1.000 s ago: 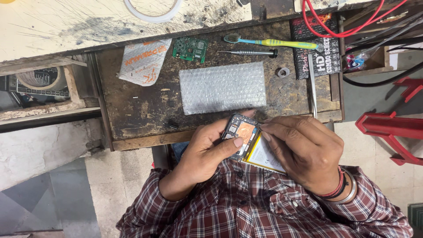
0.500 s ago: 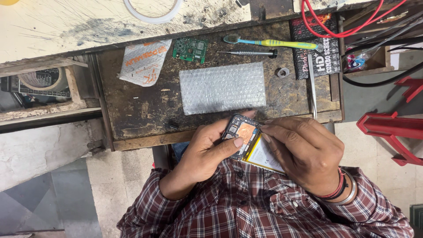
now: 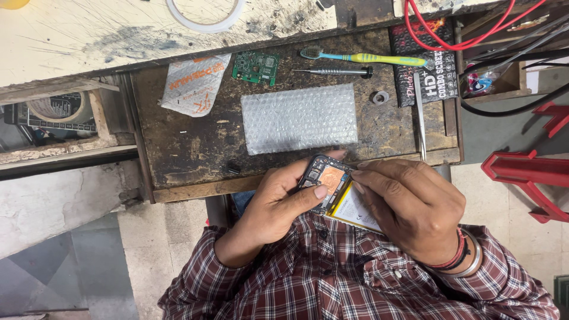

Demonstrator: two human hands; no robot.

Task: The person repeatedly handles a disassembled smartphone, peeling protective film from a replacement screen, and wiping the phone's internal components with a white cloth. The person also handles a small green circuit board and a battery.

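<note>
Nearest me: my left hand point(image 3: 278, 198) grips the opened phone point(image 3: 327, 178) by its left edge, fingers wrapped under it and thumb pressed across the exposed board, so that hand is clamped on the phone. The phone sits just past my plaid shirt point(image 3: 332, 278), above the near edge of the bench point(image 3: 178, 148).

My right hand point(image 3: 412, 210) lies over the phone's right half, covering most of the pale battery point(image 3: 358, 210); its fingertips are bunched together at the top right corner of the copper-coloured patch. I cannot tell whether they pinch a small tool or part there, as the fingers hide it.

Change over the last second: almost none. Both hands and the phone sit in the same places as before; only a slight shift of my right fingertips at that corner. I read this as fine, local work on that one spot, not a move to a new step.

Farther out: bubble wrap point(image 3: 299, 118) lies flat mid-bench, untouched. Right of it, a small nut point(image 3: 380, 97) and tweezers point(image 3: 419, 118). Far row, left to right: foil pouch point(image 3: 192, 83), green circuit board point(image 3: 256, 67), screwdriver point(image 3: 335, 72), toothbrush point(image 3: 361, 57).
</note>
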